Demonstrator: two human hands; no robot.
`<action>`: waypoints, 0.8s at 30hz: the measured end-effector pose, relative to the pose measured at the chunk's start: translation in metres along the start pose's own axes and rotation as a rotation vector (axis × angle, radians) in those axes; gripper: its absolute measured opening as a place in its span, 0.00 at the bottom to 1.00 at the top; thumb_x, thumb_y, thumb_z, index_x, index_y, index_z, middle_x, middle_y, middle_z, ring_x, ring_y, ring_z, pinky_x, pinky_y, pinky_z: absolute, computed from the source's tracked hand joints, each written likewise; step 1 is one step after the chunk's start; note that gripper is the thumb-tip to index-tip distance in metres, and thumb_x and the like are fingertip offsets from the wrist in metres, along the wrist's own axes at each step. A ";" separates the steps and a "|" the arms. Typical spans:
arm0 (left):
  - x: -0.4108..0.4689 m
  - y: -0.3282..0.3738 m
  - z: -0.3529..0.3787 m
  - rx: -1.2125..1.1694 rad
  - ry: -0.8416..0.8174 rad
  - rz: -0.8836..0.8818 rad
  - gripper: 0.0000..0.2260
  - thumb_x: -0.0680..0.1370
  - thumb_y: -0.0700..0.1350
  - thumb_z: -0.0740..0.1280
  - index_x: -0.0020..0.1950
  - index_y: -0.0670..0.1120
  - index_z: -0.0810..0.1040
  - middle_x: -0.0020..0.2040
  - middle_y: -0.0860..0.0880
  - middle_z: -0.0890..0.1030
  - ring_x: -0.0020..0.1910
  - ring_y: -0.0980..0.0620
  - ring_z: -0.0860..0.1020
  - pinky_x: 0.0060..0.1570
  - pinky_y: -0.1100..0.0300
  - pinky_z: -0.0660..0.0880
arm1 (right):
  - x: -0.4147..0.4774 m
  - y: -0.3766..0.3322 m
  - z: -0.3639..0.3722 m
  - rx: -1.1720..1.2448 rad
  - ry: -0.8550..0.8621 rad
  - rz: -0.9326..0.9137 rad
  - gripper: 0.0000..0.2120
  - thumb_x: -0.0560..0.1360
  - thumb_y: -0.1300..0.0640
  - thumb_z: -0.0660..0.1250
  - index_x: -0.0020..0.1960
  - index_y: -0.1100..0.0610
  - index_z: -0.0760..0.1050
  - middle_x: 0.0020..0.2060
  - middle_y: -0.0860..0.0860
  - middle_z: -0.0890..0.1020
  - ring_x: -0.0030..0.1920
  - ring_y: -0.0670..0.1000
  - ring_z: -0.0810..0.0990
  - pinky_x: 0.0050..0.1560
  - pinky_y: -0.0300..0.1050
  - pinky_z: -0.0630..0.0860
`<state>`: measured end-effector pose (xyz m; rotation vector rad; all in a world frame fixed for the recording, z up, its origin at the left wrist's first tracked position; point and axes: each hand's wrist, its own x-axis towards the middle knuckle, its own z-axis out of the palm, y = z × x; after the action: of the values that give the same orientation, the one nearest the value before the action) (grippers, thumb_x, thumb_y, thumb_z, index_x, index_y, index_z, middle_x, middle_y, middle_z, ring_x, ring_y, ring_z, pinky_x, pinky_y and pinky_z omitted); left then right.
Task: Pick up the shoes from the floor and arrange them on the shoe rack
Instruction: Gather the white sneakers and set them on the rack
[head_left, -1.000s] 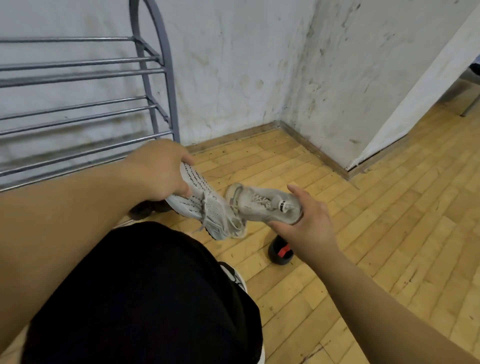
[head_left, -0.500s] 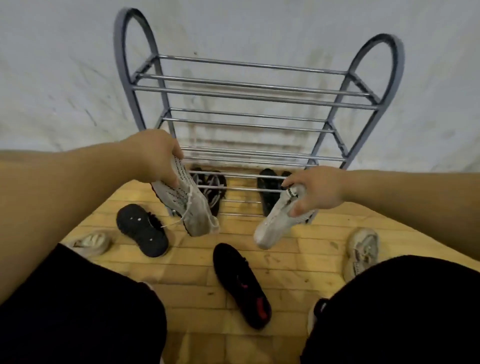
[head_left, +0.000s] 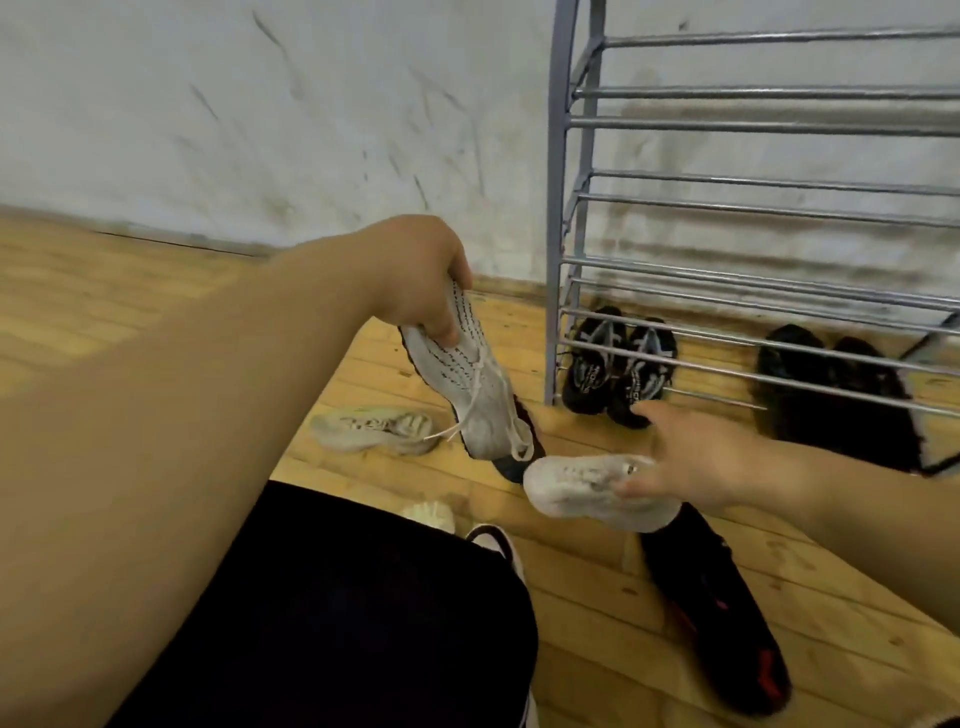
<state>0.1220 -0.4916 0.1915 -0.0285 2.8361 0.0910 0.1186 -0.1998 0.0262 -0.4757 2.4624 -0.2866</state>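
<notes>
While clasping striped sneaker (head_left: 467, 384) in left hand (head_left: 415, 275), toe hanging below, touches crosswise second sneaker (head_left: 576, 483), hold unclear, with right hand (head_left: 696, 457), nearer shoe rack (head_left: 558, 208) beyond.

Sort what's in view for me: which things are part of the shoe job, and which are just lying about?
Job: laced white sneaker in left hand; second white sneaker in right hand; shoe rack; beige shoe and black-red shoe on floor.
Lying about: wall; skirting board; black shorts.
</notes>
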 end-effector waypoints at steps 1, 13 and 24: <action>-0.002 -0.005 -0.002 -0.038 -0.005 -0.001 0.31 0.66 0.54 0.83 0.67 0.49 0.80 0.63 0.50 0.79 0.53 0.49 0.75 0.50 0.57 0.70 | 0.002 -0.011 -0.005 0.070 0.017 -0.037 0.61 0.63 0.27 0.76 0.84 0.46 0.48 0.80 0.50 0.65 0.72 0.54 0.73 0.61 0.45 0.74; -0.027 -0.080 -0.005 -0.987 0.050 -0.165 0.23 0.68 0.37 0.81 0.62 0.46 0.82 0.55 0.43 0.85 0.49 0.45 0.86 0.50 0.54 0.84 | -0.002 -0.111 -0.046 0.366 0.181 -0.321 0.58 0.65 0.42 0.82 0.81 0.33 0.44 0.77 0.43 0.66 0.73 0.48 0.70 0.65 0.42 0.68; -0.133 -0.195 0.146 -1.265 0.212 -0.569 0.35 0.73 0.55 0.76 0.78 0.54 0.67 0.66 0.49 0.77 0.59 0.47 0.80 0.59 0.47 0.79 | 0.016 -0.286 -0.058 -0.586 -0.006 -0.419 0.53 0.69 0.35 0.75 0.84 0.47 0.49 0.73 0.53 0.73 0.65 0.58 0.77 0.60 0.50 0.77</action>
<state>0.2977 -0.6750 0.0811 -1.1075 2.3187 1.7311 0.1482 -0.4611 0.1528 -1.2380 2.3954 0.2866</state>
